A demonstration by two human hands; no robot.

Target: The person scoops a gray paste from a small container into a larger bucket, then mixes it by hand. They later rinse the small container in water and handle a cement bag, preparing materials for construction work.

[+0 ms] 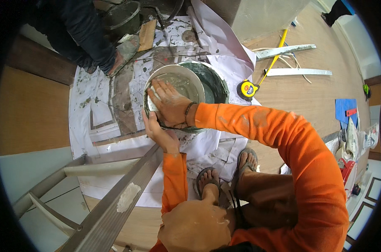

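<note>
A round white pail, wet and grey inside, is tilted over a dark green bucket on the floor sheets. My left hand grips the pail at its near left side, fingers up along the outside and partly hidden. My right hand reaches across it, palm down, with fingers stretched out against the pail's inner left wall. Grey residue coats its back. A bright white patch shows beside those fingers; whether it is the wall or something separate, I cannot make out.
A wooden ladder stands close on my left. Another person's foot is at upper left, near a dark tub. A yellow tape measure, its blade extended, and metal strips lie right. Stained paper sheets cover the floor.
</note>
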